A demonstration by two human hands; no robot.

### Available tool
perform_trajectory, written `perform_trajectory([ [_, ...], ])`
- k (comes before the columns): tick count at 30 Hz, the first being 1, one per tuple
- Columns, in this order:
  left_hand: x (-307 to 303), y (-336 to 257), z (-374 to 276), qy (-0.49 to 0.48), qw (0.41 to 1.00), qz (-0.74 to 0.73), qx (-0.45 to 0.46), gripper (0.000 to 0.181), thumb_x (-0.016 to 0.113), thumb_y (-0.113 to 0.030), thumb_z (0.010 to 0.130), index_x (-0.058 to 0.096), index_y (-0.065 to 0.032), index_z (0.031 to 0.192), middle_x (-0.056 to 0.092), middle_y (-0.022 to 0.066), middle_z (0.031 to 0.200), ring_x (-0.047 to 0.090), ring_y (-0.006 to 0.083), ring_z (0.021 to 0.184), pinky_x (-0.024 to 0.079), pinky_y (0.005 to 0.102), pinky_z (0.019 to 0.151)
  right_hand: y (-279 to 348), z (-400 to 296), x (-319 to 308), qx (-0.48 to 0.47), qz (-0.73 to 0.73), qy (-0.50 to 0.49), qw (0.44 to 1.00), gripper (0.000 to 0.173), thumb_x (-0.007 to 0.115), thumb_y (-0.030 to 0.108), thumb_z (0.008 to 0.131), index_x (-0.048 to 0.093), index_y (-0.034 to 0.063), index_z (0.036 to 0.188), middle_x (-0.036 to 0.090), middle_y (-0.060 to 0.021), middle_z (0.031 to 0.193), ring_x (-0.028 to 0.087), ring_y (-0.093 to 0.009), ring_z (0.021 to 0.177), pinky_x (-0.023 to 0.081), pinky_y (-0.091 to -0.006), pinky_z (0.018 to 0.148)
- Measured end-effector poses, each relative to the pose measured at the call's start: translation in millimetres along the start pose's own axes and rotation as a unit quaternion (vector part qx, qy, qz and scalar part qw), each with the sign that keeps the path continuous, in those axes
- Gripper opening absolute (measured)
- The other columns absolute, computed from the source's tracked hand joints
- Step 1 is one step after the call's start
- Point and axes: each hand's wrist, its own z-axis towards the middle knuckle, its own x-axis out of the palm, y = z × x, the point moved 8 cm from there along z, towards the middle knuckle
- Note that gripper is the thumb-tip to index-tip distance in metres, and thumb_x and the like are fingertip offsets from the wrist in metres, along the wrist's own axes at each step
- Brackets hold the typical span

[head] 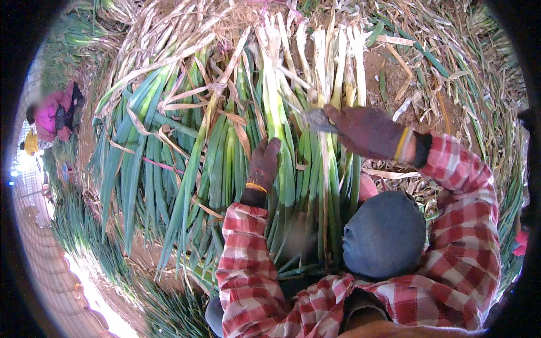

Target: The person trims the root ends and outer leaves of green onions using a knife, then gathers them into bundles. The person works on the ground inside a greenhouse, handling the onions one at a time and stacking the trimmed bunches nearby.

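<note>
Many large green onions lie side by side before me, their pale root ends away from me and green leaves towards me. My left hand, in a dark red knit glove, rests on the leaves beside a thick light-green stalk; whether its fingers grip it, I cannot tell. My right hand, gloved the same, is closed on a blurred grey tool, whose kind I cannot make out. A thin part points from it to the upper left, over the stalks.
Dry leaves and husks litter the brown soil at the right. My knee is bent at the lower right. A person in pink is at the far left. More green onions lie in rows at the lower left.
</note>
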Motion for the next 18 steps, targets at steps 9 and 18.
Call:
perform_trajectory([
  [9, -1, 7, -5, 0.000, 0.998, -0.049, -0.036, 0.052, 0.056, -0.038, 0.097, 0.059, 0.0049, 0.125, 0.069, 0.0111, 0.107, 0.062, 0.0213, 0.097, 0.046, 0.0340, 0.088, -66, 112, 12, 0.108, 0.054, -0.069, 0.990, 0.058, 0.058, 0.019, 0.088, 0.039, -0.0053, 0.136, 0.065, -0.0232, 0.085, 0.066, -0.041, 0.075, 0.053, -0.0502, 0.068],
  [18, 6, 3, -7, -0.015, 1.000, 0.012, -0.018, 0.042, 0.054, -0.036, 0.099, 0.061, 0.0014, 0.118, 0.066, 0.0120, 0.094, 0.060, 0.0213, 0.084, 0.048, 0.0354, 0.080, -94, 153, -5, 0.156, 0.046, -0.071, 0.984, 0.044, 0.055, 0.025, 0.091, 0.046, -0.0031, 0.123, 0.067, -0.0235, 0.086, 0.066, -0.043, 0.080, 0.053, -0.0507, 0.072],
])
